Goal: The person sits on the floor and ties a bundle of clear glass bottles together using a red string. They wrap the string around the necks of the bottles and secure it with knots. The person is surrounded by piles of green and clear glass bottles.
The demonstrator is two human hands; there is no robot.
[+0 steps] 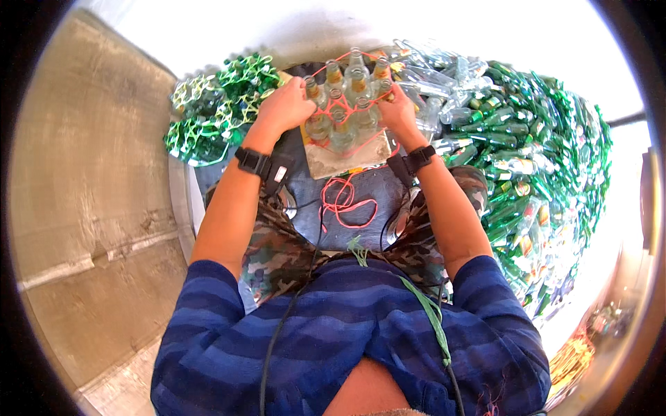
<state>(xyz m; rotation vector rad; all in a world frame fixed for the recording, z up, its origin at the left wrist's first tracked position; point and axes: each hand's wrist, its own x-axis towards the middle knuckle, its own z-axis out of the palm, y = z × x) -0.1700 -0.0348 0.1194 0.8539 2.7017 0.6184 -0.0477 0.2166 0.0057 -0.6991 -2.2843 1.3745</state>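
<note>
Several clear glass bottles (pixel 343 136) stand upright in a tight cluster on a pale board or slab (pixel 333 162). An orange-red cord (pixel 347 111) loops around the outer bottles and zigzags between the necks of the near ones. My left hand (pixel 287 108) is closed at the cluster's left side, fingers at the cord beside the leftmost bottle. On the right side my right hand (pixel 399 112) pinches the cord near a bottle neck. The cord's loose tail (pixel 347 203) lies coiled on the dark floor surface between my feet.
Bundled green bottles (pixel 244 86) laced with pale green cord stand at the left. A large heap of loose green bottles (pixel 512 130) rises at the right, with clear bottles (pixel 432 78) at its far end. A brown panel wall (pixel 93 156) runs along the left.
</note>
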